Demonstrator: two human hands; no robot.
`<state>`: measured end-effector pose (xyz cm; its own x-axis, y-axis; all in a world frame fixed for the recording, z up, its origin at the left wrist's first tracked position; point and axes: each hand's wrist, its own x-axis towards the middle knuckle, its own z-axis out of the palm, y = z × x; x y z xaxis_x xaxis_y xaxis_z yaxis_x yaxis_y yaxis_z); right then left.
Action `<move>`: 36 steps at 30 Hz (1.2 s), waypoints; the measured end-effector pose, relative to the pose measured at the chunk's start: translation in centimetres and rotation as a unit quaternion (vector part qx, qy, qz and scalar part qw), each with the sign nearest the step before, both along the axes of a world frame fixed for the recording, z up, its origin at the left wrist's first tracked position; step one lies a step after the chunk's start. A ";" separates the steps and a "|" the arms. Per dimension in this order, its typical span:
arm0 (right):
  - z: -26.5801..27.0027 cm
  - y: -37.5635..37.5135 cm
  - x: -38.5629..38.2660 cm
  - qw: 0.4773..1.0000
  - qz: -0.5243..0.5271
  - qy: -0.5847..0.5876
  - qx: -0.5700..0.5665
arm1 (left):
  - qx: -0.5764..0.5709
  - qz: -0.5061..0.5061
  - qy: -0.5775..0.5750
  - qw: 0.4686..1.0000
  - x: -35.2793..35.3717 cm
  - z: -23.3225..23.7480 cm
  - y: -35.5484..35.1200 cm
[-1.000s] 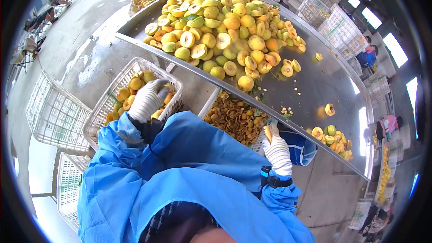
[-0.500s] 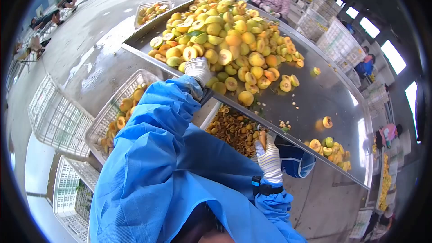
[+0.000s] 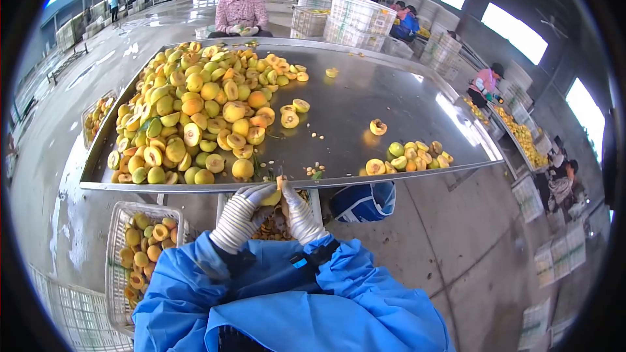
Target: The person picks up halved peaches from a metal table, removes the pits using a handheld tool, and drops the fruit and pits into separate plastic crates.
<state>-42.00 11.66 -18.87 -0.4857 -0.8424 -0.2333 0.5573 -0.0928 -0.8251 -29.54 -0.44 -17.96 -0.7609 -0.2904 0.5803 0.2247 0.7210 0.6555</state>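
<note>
My left hand (image 3: 240, 219), in a striped glove, is closed around a yellow peach piece (image 3: 271, 199) just off the table's near edge. Against it is my right hand (image 3: 301, 215), gloved too and closed on a small tool (image 3: 280, 182) with an orange-brown handle; its working end is hard to make out. Both hands are above a white crate (image 3: 317, 207) holding brown pits or scraps (image 3: 272, 228). Beyond them, a large heap of halved yellow peaches (image 3: 192, 107) covers the left of the metal table (image 3: 365, 101).
A smaller group of peach halves (image 3: 411, 158) lies near the table's front right edge. A crate of hollowed halves (image 3: 112, 267) stands at my left, and a blue bag (image 3: 365, 202) hangs below the table. Across the table sits a person (image 3: 241, 10); stacked crates (image 3: 358, 16) stand behind.
My left hand has come back from the heap with a peach piece and met my right hand. My view has turned rightward and up, so the table now looks level.
</note>
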 end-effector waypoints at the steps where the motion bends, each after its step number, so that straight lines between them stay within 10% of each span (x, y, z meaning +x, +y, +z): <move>1: -0.6 0.3 -0.6 0.999 0.026 -0.021 0.012 | -0.065 0.012 -0.004 0.998 -0.3 0.5 0.4; 8: -0.1 1.1 0.9 0.981 -0.028 0.170 -0.087 | 0.603 -0.162 0.158 0.765 -2.8 -3.1 3.6; 13: -0.7 0.6 1.0 0.806 -0.080 0.586 -0.025 | 0.695 -0.119 0.226 0.672 -2.5 -5.3 1.7; 14: -0.8 0.7 1.0 0.758 -0.105 0.644 -0.012 | 0.649 -0.067 0.223 0.724 -2.8 -6.3 1.3; 18: -2.3 0.9 1.4 0.727 -0.082 0.682 -0.017 | 0.682 -0.078 0.212 0.695 -1.5 -4.1 1.2; 28: -2.9 0.9 1.9 0.689 0.026 0.713 0.126 | 0.668 -0.075 0.206 0.711 -1.8 -3.9 1.4; 34: -2.4 1.0 2.0 0.726 0.081 0.667 0.147 | 0.664 -0.074 0.118 0.735 -1.1 -3.9 0.4; 36: -3.4 1.0 1.8 0.806 0.064 0.588 -0.017 | 0.640 -0.064 0.097 0.760 -1.0 -3.6 0.5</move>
